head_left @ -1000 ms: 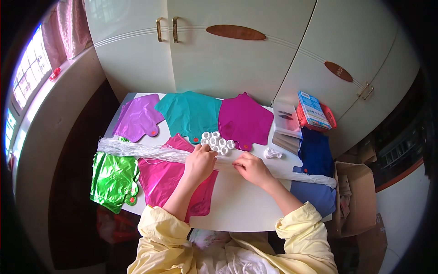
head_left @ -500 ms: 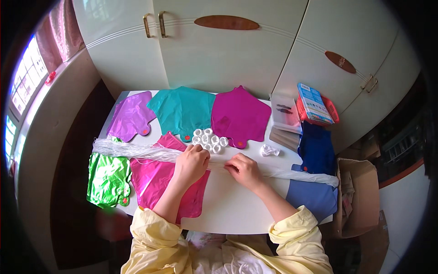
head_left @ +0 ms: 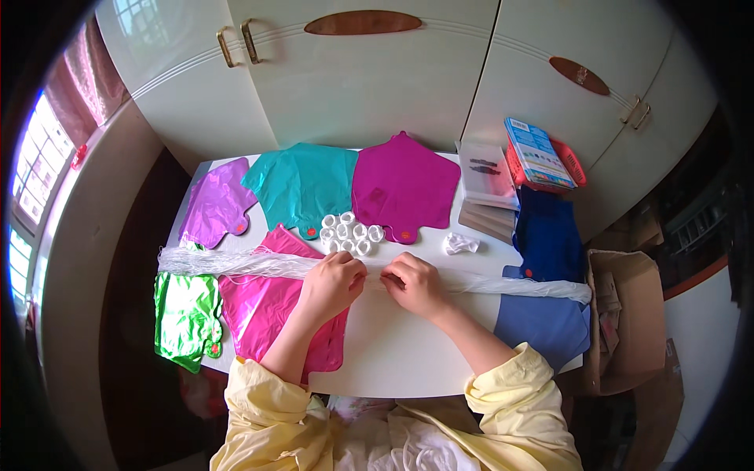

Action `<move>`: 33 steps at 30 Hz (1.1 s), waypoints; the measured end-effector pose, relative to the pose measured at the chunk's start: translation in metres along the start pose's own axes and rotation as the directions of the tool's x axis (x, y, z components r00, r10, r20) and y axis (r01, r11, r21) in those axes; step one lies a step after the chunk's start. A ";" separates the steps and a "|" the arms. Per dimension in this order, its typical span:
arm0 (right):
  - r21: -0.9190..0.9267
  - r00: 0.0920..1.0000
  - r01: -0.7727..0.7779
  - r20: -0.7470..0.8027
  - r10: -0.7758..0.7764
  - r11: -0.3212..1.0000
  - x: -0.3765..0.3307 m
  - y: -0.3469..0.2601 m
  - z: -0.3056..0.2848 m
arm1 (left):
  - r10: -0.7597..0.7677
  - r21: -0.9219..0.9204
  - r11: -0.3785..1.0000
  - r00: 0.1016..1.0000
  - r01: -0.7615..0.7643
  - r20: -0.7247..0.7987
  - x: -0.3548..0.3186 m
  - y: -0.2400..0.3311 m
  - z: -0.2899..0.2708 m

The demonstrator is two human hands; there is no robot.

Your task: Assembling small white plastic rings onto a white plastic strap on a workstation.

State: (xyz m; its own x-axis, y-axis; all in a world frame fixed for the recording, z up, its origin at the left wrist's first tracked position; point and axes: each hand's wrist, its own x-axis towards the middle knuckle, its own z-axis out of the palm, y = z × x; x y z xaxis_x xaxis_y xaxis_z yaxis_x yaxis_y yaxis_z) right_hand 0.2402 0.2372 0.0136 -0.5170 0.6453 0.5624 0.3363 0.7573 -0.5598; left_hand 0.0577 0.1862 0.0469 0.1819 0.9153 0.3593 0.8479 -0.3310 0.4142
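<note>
two hands meet near the middle of the white table (head_left: 408, 353), the left hand (head_left: 334, 281) and right hand (head_left: 415, 282) both pinched shut on the long clear plastic strip (head_left: 236, 263) that runs from the table's left edge to its right edge. judging by this, the step in hand is working along the strip at its centre, and the next move calls for steady, even tension between the fingers. both wrists lie low, knuckles up, forearms coming in from the near edge, with the small white rings (head_left: 349, 233) just beyond.
</note>
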 end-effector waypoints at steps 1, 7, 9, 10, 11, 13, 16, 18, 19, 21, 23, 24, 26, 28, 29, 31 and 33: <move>-0.002 1.000 0.002 -0.005 -0.002 1.000 0.000 0.000 0.000 | -0.007 -0.006 1.000 1.000 0.007 0.001 0.000 0.001 0.000; -0.052 0.999 0.043 -0.025 -0.045 0.998 0.000 0.000 0.001 | -0.035 -0.074 0.997 0.999 0.034 -0.011 0.001 0.003 -0.002; -0.067 0.998 0.049 -0.023 -0.051 0.997 -0.001 0.000 0.001 | -0.039 -0.093 0.995 0.999 0.038 -0.012 0.002 0.004 -0.002; -0.065 0.999 0.047 -0.022 -0.049 0.997 -0.001 0.000 0.001 | -0.034 -0.092 0.995 0.999 0.033 -0.009 0.002 0.004 -0.002; -0.064 0.999 0.045 -0.022 -0.046 0.997 -0.001 -0.001 0.001 | -0.028 -0.091 0.995 1.000 0.028 -0.007 0.002 0.003 -0.002; -0.040 0.999 0.041 -0.017 -0.042 0.998 0.000 -0.001 0.001 | -0.017 -0.066 0.998 1.000 0.016 -0.015 0.001 0.002 -0.001; -0.005 1.000 0.014 -0.008 -0.014 1.000 0.000 -0.001 -0.001 | -0.009 -0.062 0.998 1.000 0.008 -0.013 0.002 0.005 -0.003; 0.007 1.000 -0.003 -0.006 0.003 1.000 0.001 -0.002 -0.003 | -0.002 -0.068 0.998 1.000 0.001 -0.007 0.002 0.007 -0.003; 0.008 1.000 -0.007 -0.008 0.007 1.000 0.001 -0.003 -0.003 | 0.004 -0.069 0.998 1.000 -0.004 -0.003 0.002 0.007 -0.002; 0.013 1.000 -0.011 -0.011 0.011 1.000 0.002 -0.003 -0.003 | 0.020 -0.059 0.998 1.000 -0.020 -0.007 0.001 0.004 0.002; 0.024 1.000 -0.011 -0.014 0.011 1.000 0.002 -0.002 -0.001 | 0.039 -0.035 0.999 0.999 -0.040 -0.022 0.000 0.000 0.006; 0.018 1.000 -0.009 -0.014 0.010 1.000 0.001 -0.002 -0.002 | 0.039 -0.030 0.999 0.999 -0.040 -0.024 0.000 0.000 0.008; 0.007 1.000 -0.006 -0.013 0.006 1.000 0.001 -0.001 -0.003 | 0.038 -0.021 0.999 0.999 -0.039 -0.028 0.000 0.000 0.009; 0.003 1.000 -0.011 -0.008 0.011 1.000 0.001 -0.001 -0.002 | 0.042 -0.008 0.999 0.999 -0.042 -0.034 0.001 0.001 0.010; 0.001 1.000 -0.013 -0.006 0.013 1.000 0.001 -0.001 -0.002 | 0.043 -0.001 0.999 0.998 -0.043 -0.037 0.001 0.002 0.010; -0.001 1.000 -0.015 -0.005 0.015 1.000 0.001 -0.002 -0.003 | 0.042 -0.001 0.999 0.998 -0.042 -0.042 0.001 0.003 0.012; -0.006 1.000 -0.015 -0.002 0.015 1.000 0.001 -0.002 -0.003 | 0.041 0.006 0.999 0.998 -0.041 -0.043 0.001 0.002 0.012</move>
State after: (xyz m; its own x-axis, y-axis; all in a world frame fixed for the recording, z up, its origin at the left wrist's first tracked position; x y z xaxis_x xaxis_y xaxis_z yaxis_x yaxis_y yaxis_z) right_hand 0.2414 0.2362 0.0173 -0.5100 0.6568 0.5555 0.3487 0.7482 -0.5645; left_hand 0.0660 0.1891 0.0378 0.1947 0.8902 0.4118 0.8430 -0.3665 0.3938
